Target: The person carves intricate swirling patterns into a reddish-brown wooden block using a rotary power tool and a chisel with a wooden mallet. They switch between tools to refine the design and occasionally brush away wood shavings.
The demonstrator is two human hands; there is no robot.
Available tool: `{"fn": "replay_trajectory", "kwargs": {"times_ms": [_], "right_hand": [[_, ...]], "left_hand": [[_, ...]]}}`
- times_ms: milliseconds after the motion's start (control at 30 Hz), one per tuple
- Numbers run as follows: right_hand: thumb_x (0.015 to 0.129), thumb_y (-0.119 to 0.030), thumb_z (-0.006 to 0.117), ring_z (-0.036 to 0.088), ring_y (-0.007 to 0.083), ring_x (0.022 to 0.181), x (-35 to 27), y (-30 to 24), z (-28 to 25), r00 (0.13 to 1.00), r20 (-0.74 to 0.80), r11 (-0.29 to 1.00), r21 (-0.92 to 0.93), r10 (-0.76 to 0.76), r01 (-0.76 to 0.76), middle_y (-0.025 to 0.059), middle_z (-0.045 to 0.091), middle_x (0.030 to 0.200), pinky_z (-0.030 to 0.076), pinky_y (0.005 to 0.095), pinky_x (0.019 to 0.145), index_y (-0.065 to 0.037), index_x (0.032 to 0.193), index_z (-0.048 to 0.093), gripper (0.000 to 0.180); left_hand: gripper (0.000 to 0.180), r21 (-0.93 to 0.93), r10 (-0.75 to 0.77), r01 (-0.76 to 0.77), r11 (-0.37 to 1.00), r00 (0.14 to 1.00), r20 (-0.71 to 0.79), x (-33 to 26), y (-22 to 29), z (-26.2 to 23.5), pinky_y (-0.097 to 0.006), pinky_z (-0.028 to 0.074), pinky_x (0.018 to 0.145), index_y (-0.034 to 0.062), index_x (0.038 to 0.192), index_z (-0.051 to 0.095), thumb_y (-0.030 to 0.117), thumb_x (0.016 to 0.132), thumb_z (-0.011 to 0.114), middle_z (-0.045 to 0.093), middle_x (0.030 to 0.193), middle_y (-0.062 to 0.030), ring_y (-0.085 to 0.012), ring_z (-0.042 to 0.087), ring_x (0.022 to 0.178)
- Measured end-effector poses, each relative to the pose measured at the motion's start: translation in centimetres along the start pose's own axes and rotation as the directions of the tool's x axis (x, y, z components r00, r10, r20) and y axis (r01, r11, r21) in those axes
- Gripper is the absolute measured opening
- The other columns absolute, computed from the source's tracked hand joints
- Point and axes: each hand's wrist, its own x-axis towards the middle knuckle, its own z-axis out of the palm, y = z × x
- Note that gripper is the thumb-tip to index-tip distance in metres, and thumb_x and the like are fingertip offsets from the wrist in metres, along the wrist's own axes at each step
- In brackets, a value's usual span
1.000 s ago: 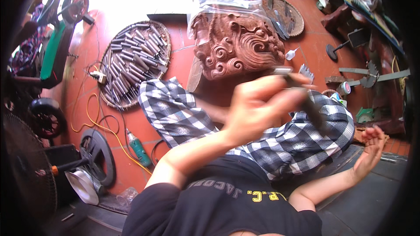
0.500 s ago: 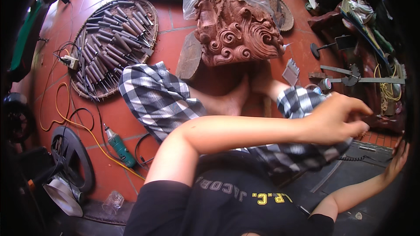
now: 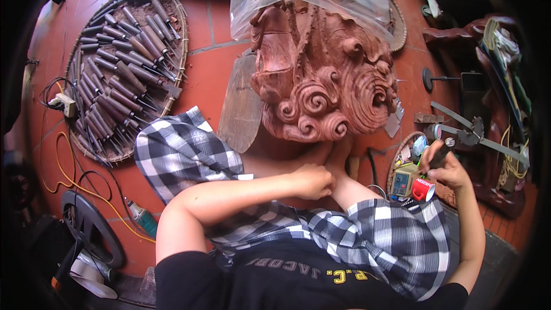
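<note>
In front of me stands a reddish-brown wood carving (image 3: 321,80) with deep curls and swirls, its upper part under a clear plastic sheet (image 3: 310,0). My left hand (image 3: 315,182) is closed, held over my crossed legs just below the carving. Whatever its fingers may hold is hidden. To the right, my right hand (image 3: 450,171) is raised and grips a dark cylindrical tool handle (image 3: 441,155) with a shiny end pointing up. A red mug (image 3: 423,190) and a small beige box with a panel (image 3: 403,181) sit close by it in a round basket.
A round woven tray (image 3: 182,63) full of dark-handled carving chisels (image 3: 123,74) lies at left. A wooden board (image 3: 240,109) leans beside the carving. A green power tool (image 3: 144,219) and yellow cord (image 3: 109,211) lie lower left. Metal arms with a toothed disc (image 3: 475,132) are at right.
My left hand has swung from the far right back to below the carving. My right hand has come forward and now holds the dark tool handle. The view has shifted, with the carving appearing larger.
</note>
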Motion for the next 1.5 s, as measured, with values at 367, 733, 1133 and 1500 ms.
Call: {"fn": "replay_trajectory", "kwargs": {"times_ms": [367, 733, 1133, 1500], "right_hand": [[0.08, -0.018, 0.082, 0.053, 0.017, 0.074, 3.9, 5.2, 4.9, 0.956, 0.23, 0.937, 0.253, 0.183, -0.24, 0.0067, 0.057, 0.077, 0.042, 0.0309, 0.067, -0.005, 0.075, 0.057, 0.028], [0.085, -0.016, 0.076, 0.053, 0.0172, 0.075, 4.8, 6.3, 6.3, 0.984, 0.12, 0.934, 0.317, 0.134, -0.166, 0.0061, 0.056, 0.077, 0.043, 0.031, 0.07, -0.005, 0.079, 0.059, 0.021], [0.078, -0.018, 0.084, 0.056, 0.012, 0.073, 6.8, 3.7, 7.3, 0.96, 0.28, 0.987, 0.147, 0.014, -0.057, 0.0037, 0.06, 0.078, 0.042, 0.0266, 0.066, -0.003, 0.076, 0.065, 0.024], [0.082, -0.012, 0.077, 0.053, 0.0137, 0.073, 4.4, 17.7, 0.4, 0.988, -0.141, 0.997, -0.041, 0.065, -0.072, 0.0026, 0.055, 0.077, 0.043, 0.0288, 0.069, -0.009, 0.078, 0.054, 0.023]], "left_hand": [[0.025, 0.008, -0.107, 0.106, 0.994, 0.988, 0.107, -0.4, 0.4, 0.1, -0.049, 0.054, 0.081, 0.0018, 0.099, 0.068, 0.023, 0.087, 0.064, 0.07, 0.097, -0.02, -0.0383, 0.068, 0.093], [0.026, 0.045, -0.116, 0.113, 0.993, 0.991, 0.072, -1.2, 0.1, 0.3, -0.047, 0.055, 0.079, -0.0012, 0.099, 0.067, 0.022, 0.087, 0.066, 0.069, 0.096, -0.0197, -0.0369, 0.068, 0.091], [0.035, -0.493, -0.493, -0.056, 0.868, 0.009, -0.87, -22.5, 6.5, -9.8, -0.023, 0.038, 0.054, 0.0073, 0.071, 0.054, 0.025, 0.101, 0.056, 0.054, 0.064, -0.0003, -0.009, 0.052, 0.057], [0.057, -0.324, -0.897, -0.851, 0.413, -0.318, -0.307, -34.2, -11.0, -1.4, -0.039, 0.045, 0.106, -0.0037, 0.137, 0.042, 0.029, 0.095, 0.063, 0.051, 0.134, -0.0236, -0.0317, 0.056, 0.117]]}}
